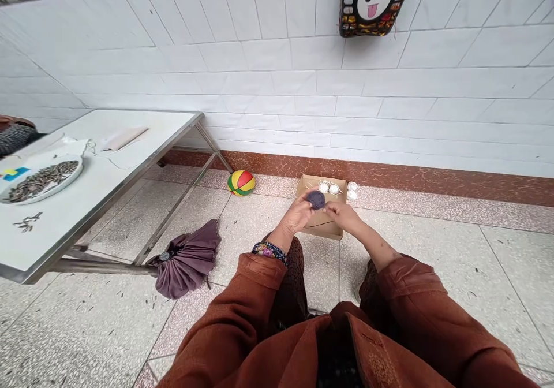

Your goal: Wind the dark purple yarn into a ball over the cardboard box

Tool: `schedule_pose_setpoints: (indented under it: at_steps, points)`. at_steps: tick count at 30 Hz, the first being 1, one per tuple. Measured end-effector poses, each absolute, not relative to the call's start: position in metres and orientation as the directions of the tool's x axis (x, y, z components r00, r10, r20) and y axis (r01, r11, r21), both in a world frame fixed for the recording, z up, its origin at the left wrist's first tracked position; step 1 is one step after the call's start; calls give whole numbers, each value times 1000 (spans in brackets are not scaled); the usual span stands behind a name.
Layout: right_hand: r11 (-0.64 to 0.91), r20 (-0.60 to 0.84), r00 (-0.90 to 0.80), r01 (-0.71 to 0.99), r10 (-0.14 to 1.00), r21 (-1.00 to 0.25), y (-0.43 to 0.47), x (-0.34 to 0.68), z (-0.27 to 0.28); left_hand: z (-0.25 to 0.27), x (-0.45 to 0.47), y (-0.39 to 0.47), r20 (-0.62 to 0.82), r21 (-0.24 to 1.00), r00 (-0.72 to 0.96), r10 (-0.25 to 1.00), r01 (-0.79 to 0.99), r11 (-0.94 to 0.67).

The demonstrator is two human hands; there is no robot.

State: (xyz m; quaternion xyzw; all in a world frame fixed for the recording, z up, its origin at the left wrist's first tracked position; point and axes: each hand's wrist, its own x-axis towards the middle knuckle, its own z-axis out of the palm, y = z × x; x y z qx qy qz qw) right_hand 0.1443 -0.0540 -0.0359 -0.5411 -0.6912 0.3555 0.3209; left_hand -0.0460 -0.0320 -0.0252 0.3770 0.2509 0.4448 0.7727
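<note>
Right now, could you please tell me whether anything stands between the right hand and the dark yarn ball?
Nothing visible does: the right hand is beside the dark yarn ball, which the left hand holds; the cardboard box lies below, not between.

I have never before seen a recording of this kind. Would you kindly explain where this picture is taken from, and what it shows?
There is no machine here. One camera, worn on a person's head, looks forward and down, so the arms in brown sleeves are the wearer's own.

The left hand holds a round, dark ball, which looks like wound yarn. The right hand is close beside it, fingers drawn together; whether they pinch a thread is too small to tell.

Below the hands, an open cardboard box stands on the floor, with white balls inside. More white ones lie just outside. At left is a table bearing a plate of small dark pieces, perhaps seeds.
</note>
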Motion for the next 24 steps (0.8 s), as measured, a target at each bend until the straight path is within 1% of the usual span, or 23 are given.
schedule_pose_setpoints:
  at_steps: [3, 6, 10, 13, 15, 18, 21, 24]
  points:
    - [295, 98, -378, 509, 921, -809, -70, 147, -25, -30, -46, -28, -144, 772, 408, 901, -523, 360]
    - [353, 121, -462, 457, 878, -816, -79, 154, -4, -33, -47, -26, -190, 809, 375, 908, -464, 361]
    - [421, 180, -528, 381, 830, -823, -72, 164, 24, -38, -45, -29, -234, 904, 325, 916, -275, 328]
    - [459, 239, -521, 346, 819, -818, -57, 167, 34, -43, -44, -33, -200, 958, 377, 905, -119, 261]
    - [445, 255, -478, 341, 840, -828, -47, 167, 31, -46, -43, -35, -151, 976, 462, 874, -68, 205]
    - [358, 230, -348, 367, 909, -859, -37, 165, 13, -48, -41, -36, -101, 984, 576, 811, -61, 166]
    - [247, 150, -255, 410, 955, -878, -32, 162, -12, -46, -40, -38, -73, 967, 641, 764, -142, 211]
    - [192, 83, -254, 439, 964, -878, -30, 161, -30, -40, -39, -42, -59, 908, 662, 747, -275, 315]
